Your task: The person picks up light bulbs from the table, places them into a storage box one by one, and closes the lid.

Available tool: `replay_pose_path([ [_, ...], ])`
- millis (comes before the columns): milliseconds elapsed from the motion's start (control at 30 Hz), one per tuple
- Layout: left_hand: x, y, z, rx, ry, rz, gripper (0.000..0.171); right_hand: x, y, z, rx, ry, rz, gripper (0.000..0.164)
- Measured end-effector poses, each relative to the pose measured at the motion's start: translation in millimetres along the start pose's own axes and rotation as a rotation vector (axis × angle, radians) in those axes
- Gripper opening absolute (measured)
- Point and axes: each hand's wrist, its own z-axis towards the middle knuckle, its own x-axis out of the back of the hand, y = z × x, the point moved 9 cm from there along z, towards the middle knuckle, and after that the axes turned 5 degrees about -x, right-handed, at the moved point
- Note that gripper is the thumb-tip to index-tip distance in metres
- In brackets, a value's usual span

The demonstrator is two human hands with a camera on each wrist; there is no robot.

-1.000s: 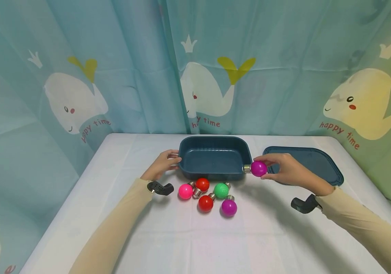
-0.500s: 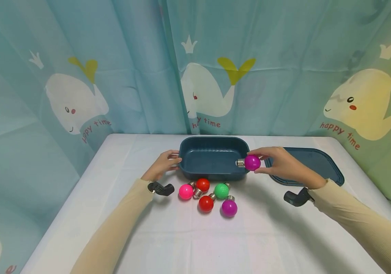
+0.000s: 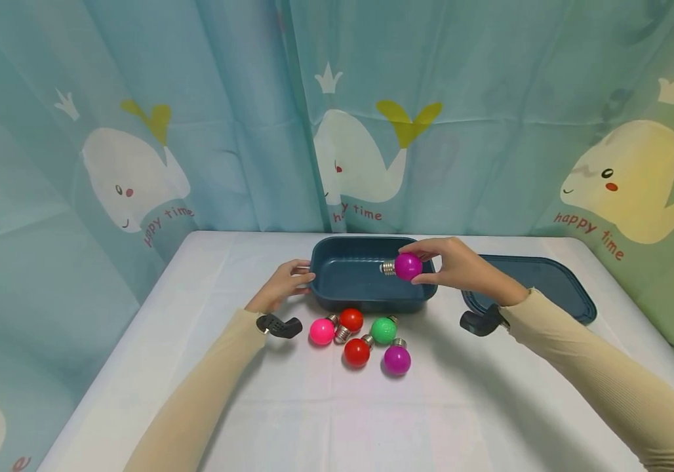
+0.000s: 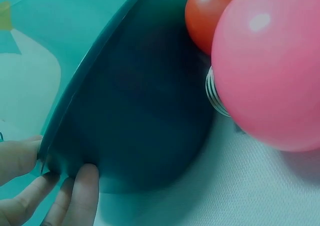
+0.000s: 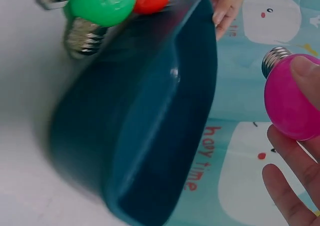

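My right hand (image 3: 455,265) pinches a purple light bulb (image 3: 409,267) between thumb and fingers, its metal screw base pointing left. In the head view the bulb is over the dark blue box (image 3: 366,306). The right wrist view shows the held bulb (image 5: 287,98) beside the box's rim. My left hand (image 3: 284,285) holds the box's left end, its fingers (image 4: 86,186) at the rim and against the wall. In front of the box lie a pink bulb (image 3: 322,332), two red bulbs (image 3: 356,353), a green bulb (image 3: 383,331) and another purple bulb (image 3: 397,360).
A dark blue lid (image 3: 540,282) lies flat to the right of the box, partly hidden by the right hand and forearm. A white cloth covers the table (image 3: 254,419). Behind it hangs a blue-green curtain (image 3: 242,131) with whale prints.
My right hand has carried the purple bulb leftward and up in the head view, from the box's right front corner to over its inside. The left hand keeps its place.
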Motion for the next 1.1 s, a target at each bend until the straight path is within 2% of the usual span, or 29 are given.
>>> replay_pose_path([
  [233, 1.5, -3.0, 1.5, 0.015, 0.014, -0.005, 0.048, -3, -10, 25, 0.040, -0.018, 0.024, 0.055],
  [667, 0.5, -1.9, 2.4, 0.014, 0.017, -0.025, 0.048, -13, -18, 72, 0.038, -0.040, 0.065, 0.051],
  [1100, 1.9, -3.8, 3.2, 0.020, 0.019, -0.021, 0.048, -41, -5, 110, 0.028, -0.101, 0.107, 0.049],
])
